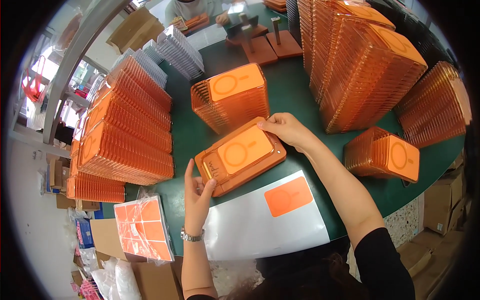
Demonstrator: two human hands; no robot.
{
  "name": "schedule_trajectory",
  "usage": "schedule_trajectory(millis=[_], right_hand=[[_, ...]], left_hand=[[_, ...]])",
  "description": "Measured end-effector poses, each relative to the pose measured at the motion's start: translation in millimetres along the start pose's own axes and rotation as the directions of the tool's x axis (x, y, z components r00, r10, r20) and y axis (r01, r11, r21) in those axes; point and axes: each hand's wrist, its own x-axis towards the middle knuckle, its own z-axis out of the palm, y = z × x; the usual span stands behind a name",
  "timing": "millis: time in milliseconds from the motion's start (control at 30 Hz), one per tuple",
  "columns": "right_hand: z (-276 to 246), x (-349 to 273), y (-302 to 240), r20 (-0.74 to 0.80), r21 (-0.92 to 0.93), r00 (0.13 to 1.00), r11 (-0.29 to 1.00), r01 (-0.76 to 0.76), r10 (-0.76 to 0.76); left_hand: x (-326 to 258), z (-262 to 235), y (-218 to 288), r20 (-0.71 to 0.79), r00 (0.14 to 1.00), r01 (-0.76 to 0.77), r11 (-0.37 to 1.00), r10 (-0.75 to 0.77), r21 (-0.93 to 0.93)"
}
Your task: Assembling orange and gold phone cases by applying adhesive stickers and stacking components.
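Note:
In front of me an orange-brown block (240,184) lies tilted on the green table, with a phone case seated in it. An orange sticker (241,151) with a ring and short bar covers most of the case. My right hand (285,129) is closed at the sticker's far right corner, thumb on the sticker and fingers curled; what lies under the fingertips is partly hidden. My left hand (197,195) rests against the block's left end, thumb and fingers apart. Nearer me lies a pale backing sheet (250,227) bearing one orange sticker (288,196).
Stacked orange phone cases stand behind the block (235,95), at left (120,145) and at right (372,75). A smaller stack (382,155) sits right of my forearm. A plastic-wrapped pack of sticker sheets (145,227) lies left. Across the table, another person's hand (222,19) shows.

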Motion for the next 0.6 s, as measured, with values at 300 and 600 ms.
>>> schedule_trajectory(millis=[300, 600], right_hand=[[-8, -42, -23, 0.19, -0.666, 0.946, 0.674, 0.32, -0.261], [2, -48, -35, 0.281, -0.747, 0.784, 0.386, 0.541, -0.554]], left_hand=[[11, -13, -6, 0.13, 0.984, -0.151, 0.962, 0.123, 0.227], [26, -17, 10, 0.319, 0.828, -0.558, 0.734, 0.461, 0.387]])
